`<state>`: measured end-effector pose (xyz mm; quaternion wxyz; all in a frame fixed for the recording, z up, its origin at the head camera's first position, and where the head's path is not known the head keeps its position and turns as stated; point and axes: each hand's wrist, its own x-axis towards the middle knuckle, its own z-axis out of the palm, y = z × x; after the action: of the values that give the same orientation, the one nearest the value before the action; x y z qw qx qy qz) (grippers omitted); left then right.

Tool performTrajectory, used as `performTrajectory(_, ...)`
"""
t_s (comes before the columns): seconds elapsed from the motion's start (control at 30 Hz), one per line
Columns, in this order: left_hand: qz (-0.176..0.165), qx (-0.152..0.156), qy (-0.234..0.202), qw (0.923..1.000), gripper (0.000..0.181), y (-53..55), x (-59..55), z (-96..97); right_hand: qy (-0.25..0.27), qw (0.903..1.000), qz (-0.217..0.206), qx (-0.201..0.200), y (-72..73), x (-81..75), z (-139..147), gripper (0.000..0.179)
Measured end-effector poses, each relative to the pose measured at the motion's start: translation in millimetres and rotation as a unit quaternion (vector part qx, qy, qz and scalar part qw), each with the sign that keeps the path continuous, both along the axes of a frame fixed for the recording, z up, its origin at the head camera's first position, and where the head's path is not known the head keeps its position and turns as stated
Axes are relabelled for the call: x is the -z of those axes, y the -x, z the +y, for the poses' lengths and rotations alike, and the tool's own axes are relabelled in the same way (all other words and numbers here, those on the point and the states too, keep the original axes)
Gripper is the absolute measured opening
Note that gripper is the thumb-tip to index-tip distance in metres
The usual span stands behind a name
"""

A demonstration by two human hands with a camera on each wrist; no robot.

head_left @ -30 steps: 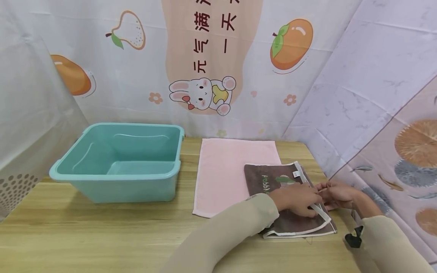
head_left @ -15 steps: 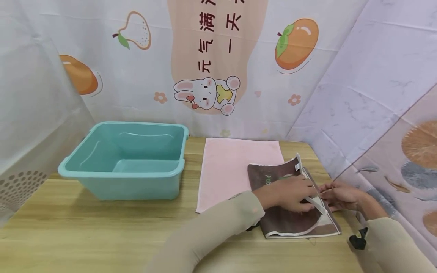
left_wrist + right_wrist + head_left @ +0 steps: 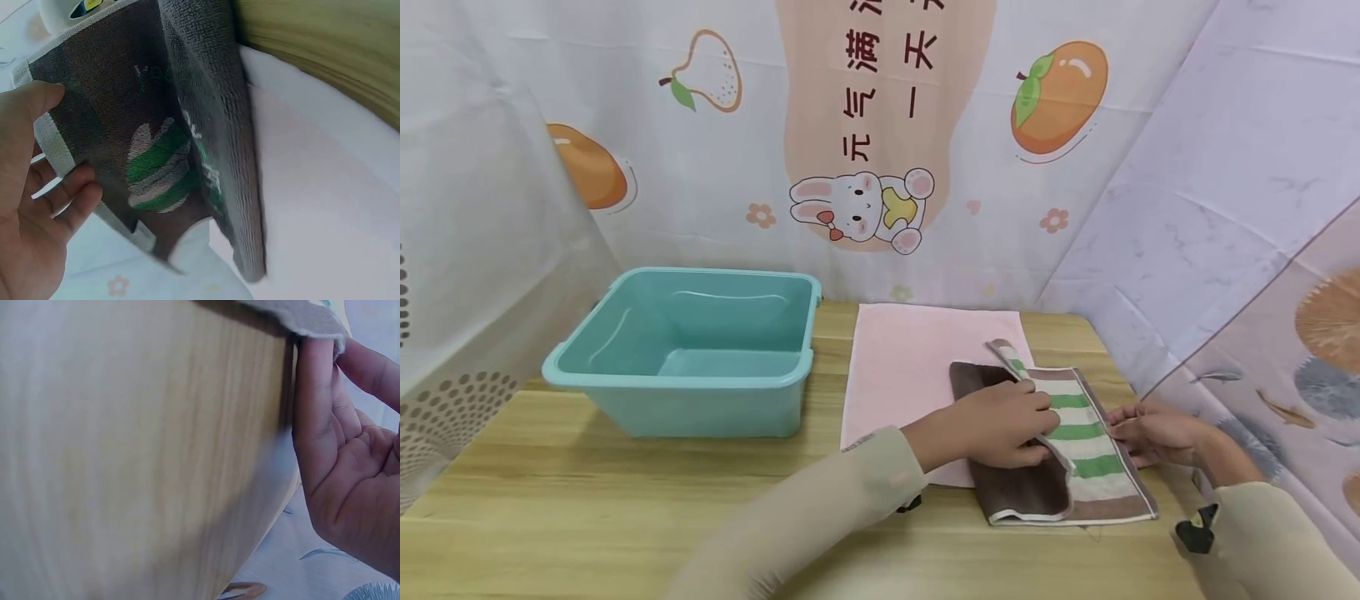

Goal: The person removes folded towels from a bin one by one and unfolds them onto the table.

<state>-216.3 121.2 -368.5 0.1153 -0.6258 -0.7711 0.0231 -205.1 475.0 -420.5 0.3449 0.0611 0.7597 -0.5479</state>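
A brown towel (image 3: 1093, 487) with white edging lies part folded on the table, its green and white striped face showing on the right. My left hand (image 3: 1000, 425) pinches the edge of its upper layer and holds that layer raised toward the left. In the left wrist view, thumb and fingers of the left hand (image 3: 44, 200) take the white hem of the brown towel (image 3: 100, 106), which hangs folded. My right hand (image 3: 1161, 433) pinches the towel's right edge near the table; the right wrist view shows the towel's corner (image 3: 306, 319) between thumb and fingers.
Under the brown towel's left part, a pink towel (image 3: 898, 358) lies flat. A teal plastic basin (image 3: 700, 412) stands on the left of the wooden table (image 3: 587, 517). Printed cloth walls (image 3: 992, 250) close off the back and sides.
My left hand has moved left, drawing the brown towel's upper layer back so that the striped face beneath now shows. The right hand stays at the right edge. The view has shifted slightly.
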Motion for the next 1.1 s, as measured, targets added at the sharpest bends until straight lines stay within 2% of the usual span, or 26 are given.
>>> performTrajectory(0.17,-0.005,-0.003,-0.032,0.9995,0.018,-3.2,-2.4,-26.9,-0.022,0.9997,0.000,0.012,-0.1,-1.0,-1,0.010)
performTrajectory(0.33,-0.010,-0.011,-0.051,0.9986,0.015,-6.1,-4.5,-54.9,-0.018,0.9998,-0.001,0.009,-2.6,-2.8,-3,0.010)
performTrajectory(0.47,0.009,-0.019,-0.056,0.9982,0.014,-8.3,-3.6,-75.6,-0.007,1.0000,-0.003,0.005,-4.1,-3.7,-4,0.009)
performTrajectory(0.57,0.011,-0.037,-0.054,0.9978,0.013,-9.9,-1.7,-92.3,0.000,1.0000,-0.003,0.003,-4.2,-4.6,-4,0.009)
performTrajectory(0.77,-0.014,-0.076,-0.046,0.9959,0.016,-17.2,-0.8,-129.1,-0.003,1.0000,-0.001,0.000,-3.0,-5.7,-4,0.009)
performTrajectory(0.9,-0.023,-0.086,-0.050,0.9948,0.016,-22.8,-1.1,-152.1,-0.010,0.9999,0.001,-0.004,-2.4,-5.5,-3,0.009)
performTrajectory(1.1,-0.014,-0.093,-0.046,0.9945,0.019,-30.8,-0.8,-182.8,-0.022,0.9998,0.003,-0.003,-1.5,-7.5,-6,0.010)
